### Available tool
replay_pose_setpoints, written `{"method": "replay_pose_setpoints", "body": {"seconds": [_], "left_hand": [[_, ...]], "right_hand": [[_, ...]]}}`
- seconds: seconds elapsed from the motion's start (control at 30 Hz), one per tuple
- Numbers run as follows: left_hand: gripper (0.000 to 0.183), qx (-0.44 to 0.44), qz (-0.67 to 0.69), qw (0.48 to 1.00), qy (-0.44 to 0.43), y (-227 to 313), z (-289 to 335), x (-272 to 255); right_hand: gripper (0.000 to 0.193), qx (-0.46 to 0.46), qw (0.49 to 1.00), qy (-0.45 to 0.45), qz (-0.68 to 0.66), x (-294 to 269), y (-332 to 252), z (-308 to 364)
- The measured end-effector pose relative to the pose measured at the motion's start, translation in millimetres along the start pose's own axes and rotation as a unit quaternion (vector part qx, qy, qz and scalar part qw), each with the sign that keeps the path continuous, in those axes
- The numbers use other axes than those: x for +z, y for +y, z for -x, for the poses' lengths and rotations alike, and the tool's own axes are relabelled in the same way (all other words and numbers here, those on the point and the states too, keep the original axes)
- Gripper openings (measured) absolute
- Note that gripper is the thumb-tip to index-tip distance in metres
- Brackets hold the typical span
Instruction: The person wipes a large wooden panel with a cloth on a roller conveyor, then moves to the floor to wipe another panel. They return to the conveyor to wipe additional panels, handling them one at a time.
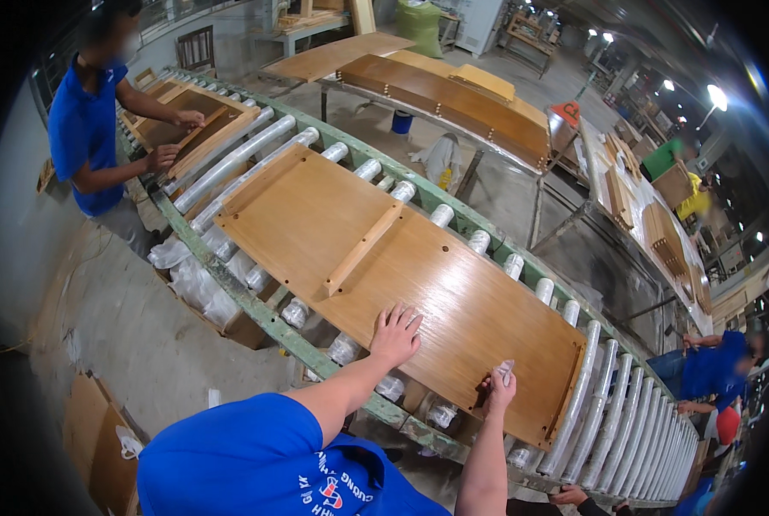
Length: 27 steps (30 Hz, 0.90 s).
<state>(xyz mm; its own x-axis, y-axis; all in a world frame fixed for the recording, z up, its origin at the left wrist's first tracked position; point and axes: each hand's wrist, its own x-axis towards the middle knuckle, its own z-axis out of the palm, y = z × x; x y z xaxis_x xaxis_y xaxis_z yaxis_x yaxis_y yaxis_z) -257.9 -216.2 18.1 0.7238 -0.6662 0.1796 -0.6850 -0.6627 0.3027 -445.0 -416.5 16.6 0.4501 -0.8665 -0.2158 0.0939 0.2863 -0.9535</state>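
Observation:
A long brown wooden panel [479,297] lies flat on the roller conveyor in front of me. A lighter wooden batten [363,249] crosses it near the middle, and small dark holes dot its surface. My left hand [396,335] rests on the near edge of the panel, fingers spread. Over the panel's near right part, my right hand [498,391] is closed around a small crumpled whitish scrap [506,371]; whether it is cloth or plastic I cannot tell. Something dark shows below those fingers, partly hidden.
Wrapped rollers [604,413] continue to the right within a green conveyor frame [290,344]. A co-worker [88,138] at the far left handles a wooden frame [217,142]. Beyond stands a table with stacked boards [445,107]. Another person [711,370] is at the right.

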Motion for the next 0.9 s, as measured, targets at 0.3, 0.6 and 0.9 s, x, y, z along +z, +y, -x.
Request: {"method": "replay_pose_setpoints", "body": {"seconds": [0.3, 0.6, 0.9], "left_hand": [[0.051, -0.004, -0.012, 1.000, -0.013, -2, 0, 2], [0.050, -0.003, -0.015, 1.000, -0.011, 0, -1, -2], [0.052, -0.004, 0.000, 0.999, -0.036, 18, -5, -3]], "right_hand": [[0.024, -0.003, 1.000, -0.013, -0.007, 5, 3, -5], [0.026, 0.005, 1.000, 0.005, -0.026, 1, 5, -1], [0.031, 0.035, 0.998, 0.025, -0.035, -11, 5, -7]]}}
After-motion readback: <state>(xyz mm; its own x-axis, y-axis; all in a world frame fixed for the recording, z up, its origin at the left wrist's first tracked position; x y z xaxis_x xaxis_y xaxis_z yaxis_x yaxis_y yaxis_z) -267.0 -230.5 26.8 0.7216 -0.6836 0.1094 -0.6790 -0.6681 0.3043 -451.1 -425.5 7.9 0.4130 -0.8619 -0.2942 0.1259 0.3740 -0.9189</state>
